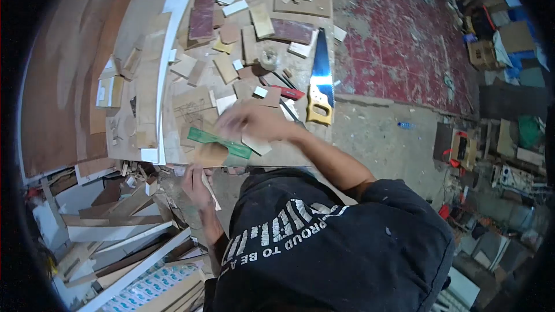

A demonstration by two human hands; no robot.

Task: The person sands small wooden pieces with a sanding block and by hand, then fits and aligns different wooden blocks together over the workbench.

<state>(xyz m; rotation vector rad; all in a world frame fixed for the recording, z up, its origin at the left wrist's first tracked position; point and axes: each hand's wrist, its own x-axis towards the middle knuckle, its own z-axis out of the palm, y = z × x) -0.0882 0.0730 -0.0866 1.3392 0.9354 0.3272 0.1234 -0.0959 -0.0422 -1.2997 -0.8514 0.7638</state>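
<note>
My left hand [198,188] is at the near edge of the workbench, its fingers closed on a thin piece of wood [211,192] that hangs below the edge. Over the bench is my right hand [251,120], smeared by motion, so its grip cannot be made out. Beneath it lies a green ruler [238,149], partly covered by a brown wood piece [211,154]. A pale wood offcut [256,144] rests beside the ruler. Pencilled lines [193,112] mark the bench top just left of my right hand.
A handsaw [321,84] with a yellow handle lies along the right side of the bench. Near it are a red utility knife [287,92] and a glass jar [269,59]. Wood blocks [225,69] are scattered across the top. Scrap boards [115,231] fill the floor at lower left.
</note>
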